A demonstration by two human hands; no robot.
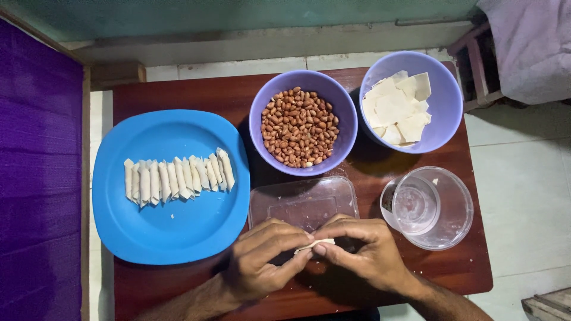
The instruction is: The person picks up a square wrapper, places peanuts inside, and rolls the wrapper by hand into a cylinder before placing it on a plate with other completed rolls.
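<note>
Head view showed a small pale dough wrapper (315, 244) pinched between both hands just above the near edge of the wooden table (190, 92). The left hand (262, 264) and right hand (363, 249) each closed fingers on its ends. Just beyond lay a clear plastic tray (303, 202). Farther out stood a bowl of peanuts (302, 123), a bowl of wrapper squares (410, 101), a clear container (428, 207) and a blue plate (172, 190) bearing rolled pieces (177, 176).

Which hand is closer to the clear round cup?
Right. The right hand is just left of and below the clear round cup; the left hand is farther off, nearer the blue plate.
</note>
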